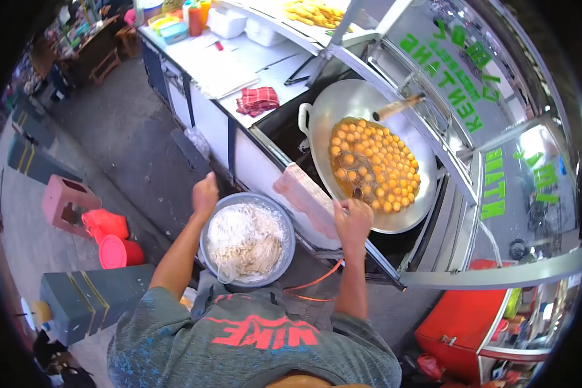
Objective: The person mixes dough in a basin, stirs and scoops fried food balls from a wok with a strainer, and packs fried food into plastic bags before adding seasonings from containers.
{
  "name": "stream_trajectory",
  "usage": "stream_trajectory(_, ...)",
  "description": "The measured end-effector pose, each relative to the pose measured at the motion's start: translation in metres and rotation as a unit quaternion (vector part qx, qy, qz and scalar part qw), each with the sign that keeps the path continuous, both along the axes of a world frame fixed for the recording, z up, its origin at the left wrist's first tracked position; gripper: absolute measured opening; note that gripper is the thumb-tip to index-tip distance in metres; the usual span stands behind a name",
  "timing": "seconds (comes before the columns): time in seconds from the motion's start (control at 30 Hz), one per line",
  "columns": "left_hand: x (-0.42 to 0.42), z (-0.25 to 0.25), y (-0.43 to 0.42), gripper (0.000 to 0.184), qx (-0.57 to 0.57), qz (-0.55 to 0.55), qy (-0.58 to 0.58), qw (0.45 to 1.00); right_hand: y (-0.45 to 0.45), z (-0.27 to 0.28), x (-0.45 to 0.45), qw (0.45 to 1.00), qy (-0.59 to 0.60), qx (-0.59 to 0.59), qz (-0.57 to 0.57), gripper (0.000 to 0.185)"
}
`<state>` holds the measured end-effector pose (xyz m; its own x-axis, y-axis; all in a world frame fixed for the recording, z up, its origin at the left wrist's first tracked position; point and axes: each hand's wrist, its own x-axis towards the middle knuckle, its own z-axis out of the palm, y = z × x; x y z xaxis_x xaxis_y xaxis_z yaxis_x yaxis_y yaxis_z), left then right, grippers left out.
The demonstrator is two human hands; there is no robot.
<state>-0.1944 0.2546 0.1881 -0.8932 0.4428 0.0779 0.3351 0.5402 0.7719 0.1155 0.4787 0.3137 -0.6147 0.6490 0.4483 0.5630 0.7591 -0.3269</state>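
My right hand [354,220] is closed around the handle of a cooking utensil [357,193], whose head dips into the oil of a large metal wok [343,97]. Its head is hard to make out among many round golden balls [391,168] frying there. My left hand [205,194] is closed in a loose fist above the upper left of a grey basin [290,242], with nothing visible in it. White flour [229,226] fills the basin, and a translucent round item [226,271] lies at its near side. A wooden-handled tool [398,107] rests across the wok's far side.
A pinkish cloth [307,200] hangs over the cart edge beside the wok. On the white counter [216,71] lie a folded red checked cloth [257,101], containers and sauce bottles [194,19]. Glass panels with green lettering stand right. A red bucket [119,252] sits on the left pavement.
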Motion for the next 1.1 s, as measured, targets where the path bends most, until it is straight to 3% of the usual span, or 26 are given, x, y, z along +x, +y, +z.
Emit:
stream_trajectory(0.1, -0.027, -0.079, -0.087, 0.017, -0.009, 0.092, 0.041, 0.995, -0.015, 0.003, -0.109, 0.987, 0.069, -0.122, 0.08, 0.017)
stream_trajectory(0.13, -0.039, -0.111, -0.118, 0.021, -0.012, 0.079, 0.028, 0.996, -0.018, 0.0, -0.15, 0.973, 0.116, -0.161, 0.115, 0.017)
stream_trajectory(0.17, -0.052, -0.14, -0.147, 0.03, -0.017, 0.065, 0.018, 0.998, -0.019, -0.002, -0.188, 0.95, 0.09, -0.267, 0.134, 0.027)
stream_trajectory(0.2, -0.06, -0.167, -0.17, 0.029, 0.002, 0.064, 0.083, 0.995, -0.01, -0.03, -0.227, 0.976, 0.07, -0.077, 0.191, 0.043)
stream_trajectory(0.23, -0.072, -0.187, -0.194, 0.029, 0.021, 0.059, 0.148, 0.987, -0.007, -0.032, -0.261, 0.975, 0.033, -0.081, 0.204, 0.052)
stream_trajectory(0.27, -0.086, -0.193, -0.225, 0.028, -0.071, 0.011, -0.024, 0.997, 0.001, -0.047, -0.299, 0.976, 0.058, -0.055, 0.204, 0.054)
stream_trajectory(0.3, -0.101, -0.2, -0.256, 0.03, -0.167, -0.04, -0.192, 0.966, 0.011, -0.056, -0.331, 0.981, 0.032, -0.051, 0.182, 0.055)
stream_trajectory(0.33, -0.109, -0.231, -0.283, 0.032, -0.243, -0.042, -0.034, 0.968, 0.021, -0.064, -0.362, 0.99, -0.002, -0.027, 0.139, 0.055)
stream_trajectory(0.37, -0.116, -0.234, -0.306, 0.038, -0.281, -0.036, -0.042, 0.958, 0.031, -0.072, -0.391, 0.995, -0.036, -0.003, 0.097, 0.054)
stream_trajectory(0.4, -0.134, -0.235, -0.329, 0.042, -0.313, -0.159, -0.053, 0.935, 0.04, -0.08, -0.418, 0.997, -0.061, -0.027, 0.03, 0.055)
stream_trajectory(0.43, -0.138, -0.254, -0.357, 0.043, -0.267, -0.121, -0.044, 0.955, 0.048, -0.088, -0.439, 0.994, -0.087, -0.052, -0.036, 0.057)
stream_trajectory(0.47, -0.149, -0.255, -0.372, 0.044, -0.222, -0.08, -0.163, 0.958, 0.056, -0.093, -0.454, 0.986, -0.108, -0.114, -0.054, 0.055)
stream_trajectory(0.5, -0.157, -0.299, -0.406, 0.041, -0.213, -0.089, -0.169, 0.958, 0.054, -0.093, -0.466, 0.964, -0.172, -0.182, -0.084, 0.051)
stream_trajectory(0.53, -0.165, -0.33, -0.434, 0.039, -0.204, -0.097, -0.175, 0.958, 0.051, -0.099, -0.475, 0.967, -0.177, -0.139, -0.12, 0.047)
stream_trajectory(0.6, -0.152, -0.284, -0.444, 0.029, -0.068, 0.176, -0.459, 0.868, 0.055, -0.108, -0.491, 0.968, -0.187, -0.077, -0.147, 0.04)
stream_trajectory(0.67, -0.144, -0.304, -0.48, 0.021, 0.132, 0.247, -0.569, 0.773, 0.069, -0.109, -0.49, 0.977, -0.172, -0.036, -0.124, 0.036)
stream_trajectory(0.73, -0.139, -0.271, -0.47, 0.02, -0.026, 0.254, -0.54, 0.802, 0.075, -0.107, -0.491, 0.973, -0.175, -0.041, -0.144, 0.038)
stream_trajectory(0.83, -0.133, -0.245, -0.462, 0.015, -0.081, 0.236, -0.516, 0.819, 0.085, -0.107, -0.498, 0.969, -0.183, -0.041, -0.163, 0.041)
stream_trajectory(0.97, -0.147, -0.232, -0.441, 0.013, -0.086, 0.192, -0.513, 0.832, 0.085, -0.111, -0.495, 0.972, -0.155, -0.017, -0.175, 0.04)
stream_trajectory(1.0, -0.156, -0.226, -0.43, 0.014, -0.081, 0.186, -0.506, 0.838, 0.081, -0.109, -0.491, 0.979, -0.124, 0.044, -0.159, 0.037)
stream_trajectory(1.1, -0.194, -0.194, -0.377, 0.021, 0.0, 0.164, -0.516, 0.841, 0.091, -0.096, -0.478, 0.973, -0.153, -0.146, -0.097, 0.032)
